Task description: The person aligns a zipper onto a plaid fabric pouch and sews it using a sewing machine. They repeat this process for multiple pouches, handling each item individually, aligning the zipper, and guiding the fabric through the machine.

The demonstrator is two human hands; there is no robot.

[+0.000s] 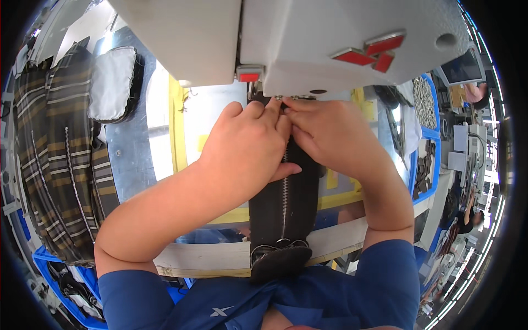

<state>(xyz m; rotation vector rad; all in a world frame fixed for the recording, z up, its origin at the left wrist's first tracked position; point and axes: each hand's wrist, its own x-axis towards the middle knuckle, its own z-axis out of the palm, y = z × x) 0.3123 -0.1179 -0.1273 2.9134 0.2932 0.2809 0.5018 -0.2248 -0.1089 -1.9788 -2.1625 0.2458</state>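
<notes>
A long black fabric piece (264, 203) with a metal zipper down its middle runs from the sewing machine (319, 60) toward my body. My left hand (247, 135) lies over its left side near the needle area. Its fingers reach forward, and its thumb is stretched out across the zipper. Close beside it, my right hand (333, 132) is closed, with thumb and index finger pinching the fabric just below the machine head. The fingertips of both hands nearly meet there. The machine head and my fingers hide part of the stitching spot.
Plaid fabric pieces with zippers (66, 159) are piled at the left, beside a white-lined black piece (113, 82). Blue bins (426, 165) with small parts stand at the right. Another blue bin (66, 291) is at lower left. Yellow tape (179, 126) marks the table. Other people are in the right background.
</notes>
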